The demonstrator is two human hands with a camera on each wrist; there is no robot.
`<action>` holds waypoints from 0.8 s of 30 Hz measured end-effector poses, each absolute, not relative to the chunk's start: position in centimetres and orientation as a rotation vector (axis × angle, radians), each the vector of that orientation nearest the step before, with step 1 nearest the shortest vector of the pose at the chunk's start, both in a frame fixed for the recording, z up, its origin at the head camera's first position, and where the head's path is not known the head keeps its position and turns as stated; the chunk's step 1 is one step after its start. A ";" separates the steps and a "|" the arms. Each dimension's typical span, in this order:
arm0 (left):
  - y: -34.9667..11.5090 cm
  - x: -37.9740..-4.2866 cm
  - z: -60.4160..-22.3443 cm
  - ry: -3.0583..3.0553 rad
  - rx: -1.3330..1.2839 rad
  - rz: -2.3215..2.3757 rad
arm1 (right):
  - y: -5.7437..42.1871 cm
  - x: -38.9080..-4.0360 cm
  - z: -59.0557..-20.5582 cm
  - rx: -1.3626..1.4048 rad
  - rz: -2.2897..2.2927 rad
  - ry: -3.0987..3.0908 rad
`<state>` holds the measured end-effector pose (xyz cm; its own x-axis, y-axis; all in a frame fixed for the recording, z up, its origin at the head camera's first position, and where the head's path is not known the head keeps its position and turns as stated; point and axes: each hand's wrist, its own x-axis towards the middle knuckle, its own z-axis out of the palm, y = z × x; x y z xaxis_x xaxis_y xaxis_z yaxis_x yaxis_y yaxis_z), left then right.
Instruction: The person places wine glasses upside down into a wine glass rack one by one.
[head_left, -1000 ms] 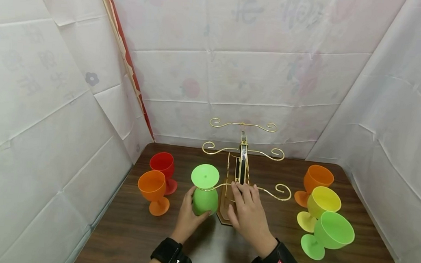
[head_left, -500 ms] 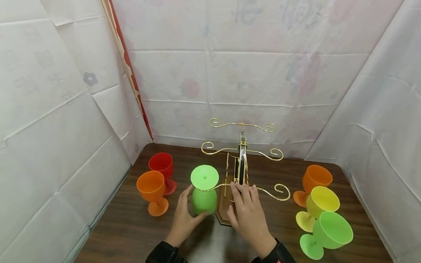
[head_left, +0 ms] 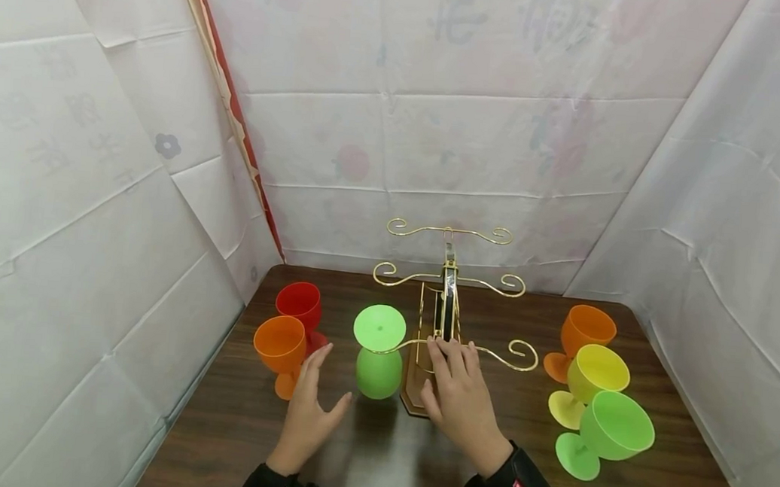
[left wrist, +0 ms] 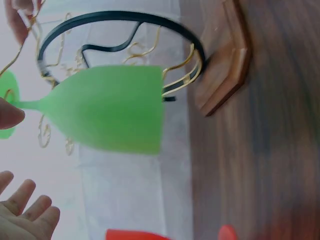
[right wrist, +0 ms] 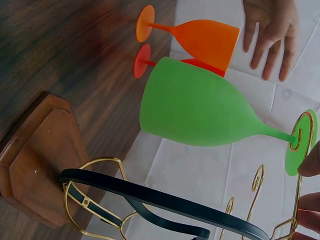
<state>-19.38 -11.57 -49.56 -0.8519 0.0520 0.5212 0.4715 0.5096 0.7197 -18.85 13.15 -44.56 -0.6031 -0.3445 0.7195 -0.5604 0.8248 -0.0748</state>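
Note:
A light green plastic goblet (head_left: 378,376) hangs upside down from the front left arm of a gold wire goblet rack (head_left: 450,297). Its foot sits above the wire curl (right wrist: 301,132), with the stem through it. My left hand (head_left: 307,419) is off the goblet, to its left and nearer to me, fingers spread and holding nothing. In the left wrist view the left thumb (left wrist: 10,115) overlaps the goblet's stem. My right hand (head_left: 463,403) rests its fingers on the rack's front wire near the centre post, thumb apart from them.
A red goblet (head_left: 301,301) and an orange goblet (head_left: 281,341) stand at the left. Another orange goblet (head_left: 588,329), a yellow goblet (head_left: 600,371) and a second green goblet (head_left: 619,425) stand at the right. The rack's wooden base (right wrist: 42,160) is on the dark table (head_left: 213,442).
The left hand has let go of the green goblet and moved left and toward me. The goblet stays hanging from the rack. The right hand has not visibly moved.

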 end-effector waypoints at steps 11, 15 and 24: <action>-15.6 -19.7 -47.2 -2.149 -0.476 -1.101 | 13.1 -18.8 -44.6 0.651 0.380 -2.275; -17.1 -20.4 -47.9 -2.041 -0.395 -1.117 | 13.0 -18.8 -44.6 0.652 0.381 -2.271; -18.3 -21.2 -49.7 -2.011 -0.028 -1.385 | 13.0 -18.9 -44.7 0.648 0.388 -2.274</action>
<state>-21.25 -18.32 -49.68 -0.7646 -0.3489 0.5419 0.3820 0.4319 0.8170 -18.89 13.03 -44.69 -0.6076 -0.3353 0.7200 -0.5549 0.8278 -0.0828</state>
